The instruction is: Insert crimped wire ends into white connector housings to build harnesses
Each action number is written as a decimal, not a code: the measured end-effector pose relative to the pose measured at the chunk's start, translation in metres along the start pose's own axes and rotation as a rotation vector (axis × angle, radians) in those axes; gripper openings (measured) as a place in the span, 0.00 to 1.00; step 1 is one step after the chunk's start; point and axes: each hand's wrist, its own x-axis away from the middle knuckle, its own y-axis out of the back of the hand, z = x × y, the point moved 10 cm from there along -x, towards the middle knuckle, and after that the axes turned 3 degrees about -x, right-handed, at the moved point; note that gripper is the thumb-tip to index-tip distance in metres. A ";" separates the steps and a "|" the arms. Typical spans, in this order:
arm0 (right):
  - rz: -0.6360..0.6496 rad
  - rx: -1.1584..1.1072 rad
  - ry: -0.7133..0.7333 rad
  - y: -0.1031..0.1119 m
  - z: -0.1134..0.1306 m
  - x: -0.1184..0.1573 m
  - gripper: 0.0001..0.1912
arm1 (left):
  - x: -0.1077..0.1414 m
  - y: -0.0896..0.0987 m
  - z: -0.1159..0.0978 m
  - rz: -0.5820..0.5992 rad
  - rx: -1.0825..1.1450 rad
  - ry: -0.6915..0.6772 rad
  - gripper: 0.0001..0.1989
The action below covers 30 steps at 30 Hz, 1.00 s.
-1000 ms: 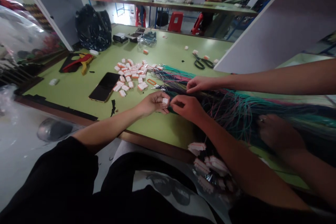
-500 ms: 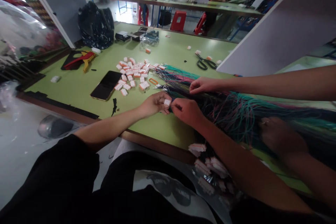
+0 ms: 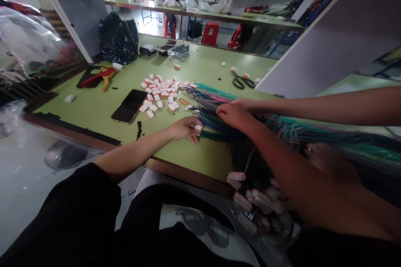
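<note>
Between the fingertips of my left hand (image 3: 187, 129) is a small white connector (image 3: 197, 128), held over the green table near its front edge. My right hand (image 3: 233, 116) reaches over the bundle of thin wires (image 3: 216, 127), its fingers bent and pressed together on the dark strands; what they pinch is too small to make out. Left of the wire ends lies a pile of white and orange connectors (image 3: 161, 90). More connectors with wires (image 3: 261, 198) hang at the table's front edge, below my right forearm.
Another person's hand (image 3: 247, 103) touches the wires beside my right hand, and a second one (image 3: 326, 156) lies further right. A phone (image 3: 129, 106), red-yellow pliers (image 3: 102, 77), black scissors (image 3: 240, 79) and a dark bag (image 3: 118, 38) are on the table (image 3: 78, 114).
My right hand has moved up and right, away from the connector in my left hand, to the wires near the other person's hand. My left hand still holds the connector.
</note>
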 end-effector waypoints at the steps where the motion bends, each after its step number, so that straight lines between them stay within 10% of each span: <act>1: -0.014 0.040 0.004 -0.004 0.003 -0.006 0.10 | 0.000 0.000 0.000 0.000 0.005 -0.001 0.12; 8: -0.091 0.082 0.000 -0.018 0.003 -0.024 0.07 | -0.002 0.002 0.001 -0.003 0.039 -0.008 0.11; 16: -0.276 -0.591 -0.337 0.003 -0.050 -0.012 0.05 | -0.004 0.007 0.000 -0.044 0.116 -0.001 0.10; 23: 0.151 -0.890 0.139 -0.008 0.029 0.013 0.11 | -0.002 0.008 -0.002 -0.051 0.162 0.015 0.11; 30: 0.224 -0.869 0.217 -0.014 0.021 0.026 0.10 | 0.002 0.006 -0.006 -0.047 0.203 0.021 0.10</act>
